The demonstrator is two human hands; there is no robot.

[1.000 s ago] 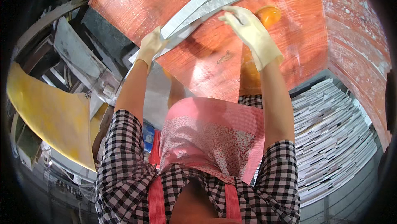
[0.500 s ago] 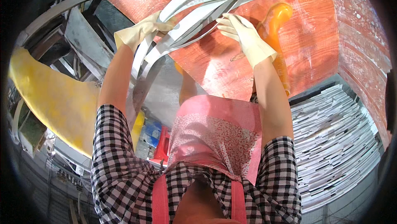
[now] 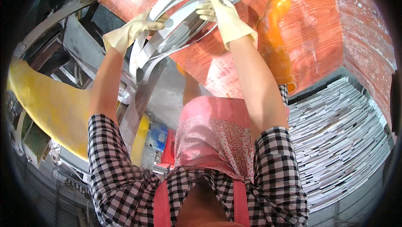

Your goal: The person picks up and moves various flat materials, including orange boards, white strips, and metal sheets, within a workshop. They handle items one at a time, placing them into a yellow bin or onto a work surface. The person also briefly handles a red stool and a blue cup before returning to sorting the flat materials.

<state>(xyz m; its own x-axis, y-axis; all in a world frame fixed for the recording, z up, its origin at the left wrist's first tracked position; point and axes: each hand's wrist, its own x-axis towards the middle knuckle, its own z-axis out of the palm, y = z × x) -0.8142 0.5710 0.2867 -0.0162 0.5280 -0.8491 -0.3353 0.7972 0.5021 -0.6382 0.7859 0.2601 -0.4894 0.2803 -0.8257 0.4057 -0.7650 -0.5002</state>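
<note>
Long, flat grey-white strips lie in a loose, curved bundle on a reddish wood-patterned board. Their near ends hang past the board's left edge. My left hand, in a cream rubber glove, is curled round the left side of the bundle, its thumb on the near side; the strips partly hide its fingers. My right hand, gloved alike, hovers at the right side of the bundle, thumb raised and fingers apart, gripping nothing. An orange rubber glove lies on the board to the right of that hand.
A large stack of thin whitish strips fills the lower right. A curved yellow sheet stands at the left, near grey panels. Blue and red objects sit below the board, beside my pink apron.
My right hand has moved left and farther away, over the strips, with its thumb now raised. My left hand has shifted slightly left, and the near strip ends have moved with it.
</note>
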